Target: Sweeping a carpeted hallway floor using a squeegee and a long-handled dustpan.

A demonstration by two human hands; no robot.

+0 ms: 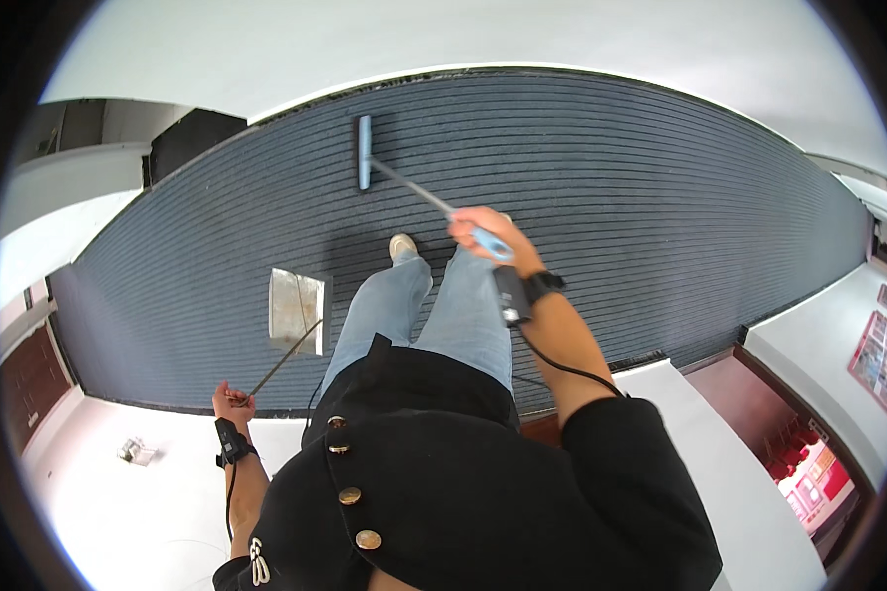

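My right hand (494,229) grips the light blue handle end (492,244) of a broom with a thin grey pole (414,186). The broom's blue head (365,151) is on the ribbed grey carpet, ahead and to the left of my feet; its bristles are hard to make out. On the left, my left hand (233,399) holds the thin handle (273,369) of a metal dustpan (284,306). The pan is beside my left leg, over the carpet. Any debris in it is too small to tell.
The dark grey ribbed carpet (599,185) runs along a corridor between white walls (488,33). A dark opening (196,144) is at the far left. A brown door (33,380) stands at the left end, and a doorway (806,443) opens at the lower right.
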